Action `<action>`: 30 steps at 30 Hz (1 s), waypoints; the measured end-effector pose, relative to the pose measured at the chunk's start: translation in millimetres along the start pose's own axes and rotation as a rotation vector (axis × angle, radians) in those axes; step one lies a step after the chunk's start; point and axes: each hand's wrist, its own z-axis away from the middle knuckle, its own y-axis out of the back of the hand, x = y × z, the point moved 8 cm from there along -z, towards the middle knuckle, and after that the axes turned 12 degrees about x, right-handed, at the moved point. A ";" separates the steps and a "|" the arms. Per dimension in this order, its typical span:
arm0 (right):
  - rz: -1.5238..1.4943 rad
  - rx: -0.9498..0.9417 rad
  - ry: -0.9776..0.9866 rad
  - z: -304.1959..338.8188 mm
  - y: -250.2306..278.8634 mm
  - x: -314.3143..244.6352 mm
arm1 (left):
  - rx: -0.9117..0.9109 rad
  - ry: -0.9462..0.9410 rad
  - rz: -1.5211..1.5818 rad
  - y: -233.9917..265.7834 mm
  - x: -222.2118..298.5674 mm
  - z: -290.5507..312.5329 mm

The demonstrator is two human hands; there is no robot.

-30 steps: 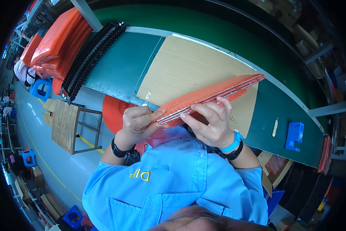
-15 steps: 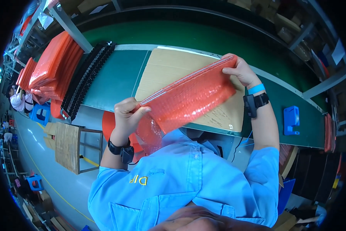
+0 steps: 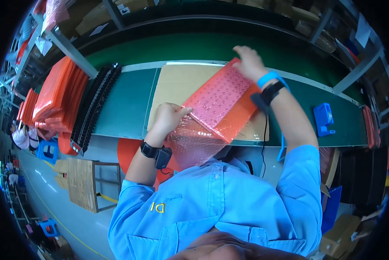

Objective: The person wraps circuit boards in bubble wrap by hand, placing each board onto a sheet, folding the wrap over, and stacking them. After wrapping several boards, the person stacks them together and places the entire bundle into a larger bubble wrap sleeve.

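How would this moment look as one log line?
left hand: pinches red bubble wrap | right hand: at its far end, grip unclear | cardboard: beneath it, on green table

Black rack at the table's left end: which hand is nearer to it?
Left. The left hand is right of the rack, pinching a corner of the red bubble-wrap pouch; the right hand is farther right, at the pouch's far end.

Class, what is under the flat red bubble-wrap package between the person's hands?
Beneath the package, a flat tan cardboard sheet shows on the smooth green tabletop; the covered part cannot be seen.
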 end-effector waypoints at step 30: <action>0.014 -0.106 0.443 145.7 -14.6 -125.4 | 0.129 -0.322 -0.387 61.7 46.1 31.5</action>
